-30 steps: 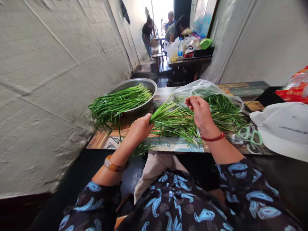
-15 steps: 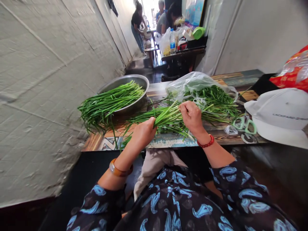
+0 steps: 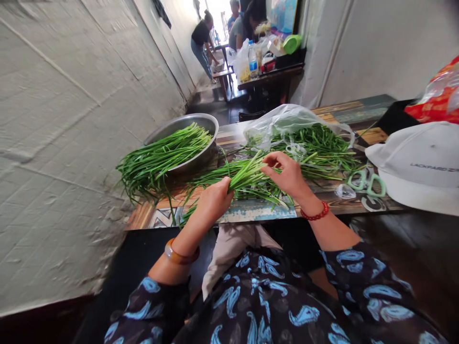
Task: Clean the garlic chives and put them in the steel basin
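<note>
Held green stalk bunch (image 3: 247,174) over tabletop (image 3: 260,214) in closed grip of left hand (image 3: 215,198), poised right hand (image 3: 287,177) with grip loosely open by bunch's pale ends, possibly touching, and noted metal basin (image 3: 214,128) of stalks (image 3: 179,145) at ten o'clock from bunch, clear bag (image 3: 283,117) at one, green-handled scissors (image 3: 370,184) at three.
</note>
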### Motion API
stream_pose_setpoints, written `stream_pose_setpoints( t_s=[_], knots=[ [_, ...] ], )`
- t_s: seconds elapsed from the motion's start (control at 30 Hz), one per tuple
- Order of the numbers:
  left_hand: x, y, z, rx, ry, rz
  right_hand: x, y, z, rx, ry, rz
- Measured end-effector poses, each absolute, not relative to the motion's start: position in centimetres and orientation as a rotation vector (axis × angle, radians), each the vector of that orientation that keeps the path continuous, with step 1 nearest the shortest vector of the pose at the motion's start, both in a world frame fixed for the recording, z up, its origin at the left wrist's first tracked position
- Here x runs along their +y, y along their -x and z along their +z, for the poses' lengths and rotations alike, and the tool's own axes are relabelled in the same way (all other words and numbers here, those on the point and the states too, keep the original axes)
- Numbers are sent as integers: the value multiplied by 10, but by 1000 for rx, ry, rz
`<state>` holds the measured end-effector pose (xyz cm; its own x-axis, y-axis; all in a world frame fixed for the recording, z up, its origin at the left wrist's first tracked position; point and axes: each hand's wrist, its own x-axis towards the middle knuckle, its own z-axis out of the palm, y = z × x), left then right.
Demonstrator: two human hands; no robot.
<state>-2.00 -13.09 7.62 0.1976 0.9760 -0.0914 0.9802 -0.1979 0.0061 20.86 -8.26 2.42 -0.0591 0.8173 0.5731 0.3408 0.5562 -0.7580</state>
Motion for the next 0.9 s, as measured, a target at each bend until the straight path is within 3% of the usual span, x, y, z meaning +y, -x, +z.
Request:
stream_pose_setpoints(
  t_s=[0.17,0.33,0.47,0.57,0.67,0.73,0.8,0.9],
  knots=[
    [-133,16,72,1889,-2396,-107,-89,-203,26,-1764,940,371],
    [-136,17,85,1859,-2439,-133,-75,-212,7,-1309,1047,689],
    [-134,41,125,2010,-2427,-117,-62,-241,-20,-1233,1149,773],
    [-119,72,167,2189,-2439,220,-61,-258,-41,-1318,1288,790],
    [-86,102,202,2123,-2415,786,-61,-263,-56,-1439,1387,722],
    [-57,118,213,2073,-2381,983,-60,-261,-61,-1517,1396,671],
    [-28,130,210,2233,-2364,893,-58,-258,-62,-1553,1388,640],
    [7,145,179,2499,-2410,237,-56,-256,-63,-1553,1404,634]
  ],
)
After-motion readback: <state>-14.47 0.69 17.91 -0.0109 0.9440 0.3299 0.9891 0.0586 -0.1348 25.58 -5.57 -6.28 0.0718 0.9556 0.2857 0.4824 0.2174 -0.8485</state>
